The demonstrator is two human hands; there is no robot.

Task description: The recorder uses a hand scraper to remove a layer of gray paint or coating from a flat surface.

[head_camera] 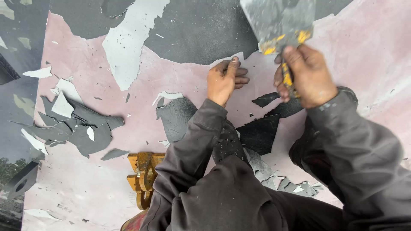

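My right hand (306,77) grips the yellow-and-black handle of a wide metal scraper (278,21), whose grey blade points up toward the dark coating (201,30) at the top. Flat beside it, my left hand (224,79) presses its fingers on the edge of that dark coating, where it meets the bared pink surface (141,124). Peeled dark flakes (259,132) lie just below both hands, between my dark sleeves.
A heap of torn dark and pale paint pieces (75,124) lies at the left. A pale grey undercoat patch (128,38) shows at the top. A yellow metal bracket (143,175) sits at the bottom by my left arm. More scraps (295,186) lie near my right sleeve.
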